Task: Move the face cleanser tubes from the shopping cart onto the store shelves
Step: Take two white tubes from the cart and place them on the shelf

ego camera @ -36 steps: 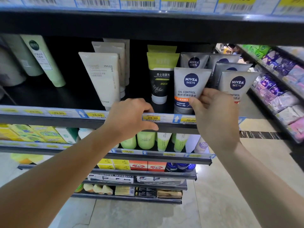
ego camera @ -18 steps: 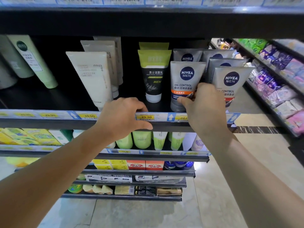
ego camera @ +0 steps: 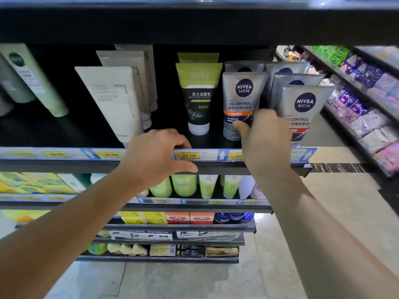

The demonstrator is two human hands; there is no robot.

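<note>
The left grey tube and right grey tube read "NIVEA MEN OIL CONTROL". The white tube says "innisfree", the green-black tube "MEN". Shelf rail tags read "38.00" and "29.90".

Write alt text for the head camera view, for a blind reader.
A person's right hand grips a grey Nivea Men tube standing on a black shelf, while the left hand holds the shelf's front edge. A white tube and a green-and-black tube stand further left.

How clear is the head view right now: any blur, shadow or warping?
Head view: the front Nivea tube and 29.90 tag read sharp; the green tube at far left is blurred and leans outward, likely lens stretch; the shelf's back is in deep shadow.
</note>
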